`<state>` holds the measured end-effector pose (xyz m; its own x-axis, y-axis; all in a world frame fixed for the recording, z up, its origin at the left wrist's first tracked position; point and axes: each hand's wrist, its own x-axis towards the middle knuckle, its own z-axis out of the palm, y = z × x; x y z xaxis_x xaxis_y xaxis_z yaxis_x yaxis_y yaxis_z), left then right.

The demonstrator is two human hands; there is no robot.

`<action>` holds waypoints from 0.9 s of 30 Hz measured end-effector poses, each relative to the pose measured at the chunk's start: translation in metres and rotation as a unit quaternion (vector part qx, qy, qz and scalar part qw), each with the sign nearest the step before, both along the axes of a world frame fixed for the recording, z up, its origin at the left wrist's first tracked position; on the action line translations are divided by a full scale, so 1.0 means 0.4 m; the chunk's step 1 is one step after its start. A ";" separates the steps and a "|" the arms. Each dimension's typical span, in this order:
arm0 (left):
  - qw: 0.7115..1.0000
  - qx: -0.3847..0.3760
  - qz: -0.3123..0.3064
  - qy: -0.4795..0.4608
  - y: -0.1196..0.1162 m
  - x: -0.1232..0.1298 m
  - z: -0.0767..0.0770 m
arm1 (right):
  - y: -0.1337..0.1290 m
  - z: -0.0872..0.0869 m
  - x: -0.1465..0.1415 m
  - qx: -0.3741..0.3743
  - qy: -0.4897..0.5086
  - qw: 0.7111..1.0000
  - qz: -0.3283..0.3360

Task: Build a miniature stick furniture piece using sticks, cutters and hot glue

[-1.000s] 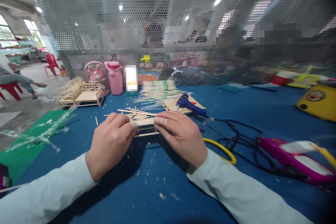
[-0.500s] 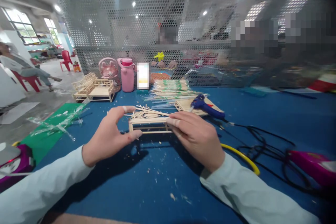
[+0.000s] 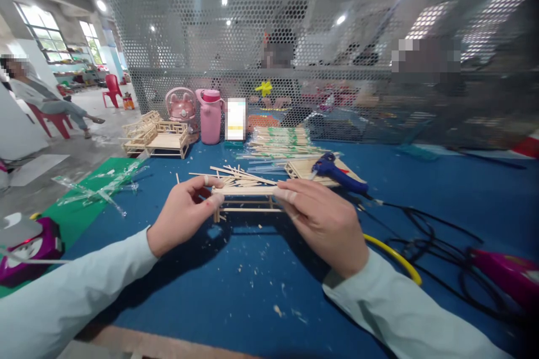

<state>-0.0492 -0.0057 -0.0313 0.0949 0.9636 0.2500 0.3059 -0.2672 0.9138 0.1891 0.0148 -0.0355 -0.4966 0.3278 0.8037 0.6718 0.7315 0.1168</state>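
Note:
A small frame of thin wooden sticks (image 3: 248,191), like a miniature bench or table, is held between my two hands above the blue tabletop. My left hand (image 3: 185,210) pinches its left end between thumb and fingers. At the right end, my right hand (image 3: 324,216) grips the top edge, its fingers bent and pressed together. White wrappings cover some fingertips. Just behind the frame lies a loose pile of wooden sticks (image 3: 240,176). Beyond my right hand, a blue glue gun (image 3: 340,174) rests on a flat wooden stick panel (image 3: 301,169).
Finished-looking miniature stick furniture (image 3: 168,141) stands back left beside a pink bottle (image 3: 210,118) and a phone (image 3: 235,119). Bundled sticks (image 3: 280,139) lie before a perforated metal screen (image 3: 236,50). Black cables (image 3: 415,230) and a yellow tube (image 3: 398,257) run at right. A person (image 3: 46,92) sits far left.
My left thumb and fingers have closed onto the frame's left end, where they were spread around it before. My right hand keeps its grip. The whole view has shifted slightly.

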 end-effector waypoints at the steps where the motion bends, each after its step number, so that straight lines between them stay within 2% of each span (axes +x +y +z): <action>1: 1.000 -0.002 0.002 -0.007 0.000 0.001 0.000 | 0.000 0.000 0.000 0.000 -0.003 1.000 -0.001; 7: 0.996 -0.049 0.004 -0.074 -0.001 0.011 0.008 | 0.002 0.003 0.000 0.010 -0.017 1.000 0.000; 15: 0.977 -0.069 -0.042 -0.199 0.009 0.000 -0.006 | 0.001 0.006 0.000 0.008 -0.015 1.000 -0.001; 27: 0.996 -0.028 0.021 -0.076 -0.004 0.018 0.009 | 0.001 0.005 0.002 0.007 -0.020 1.000 -0.002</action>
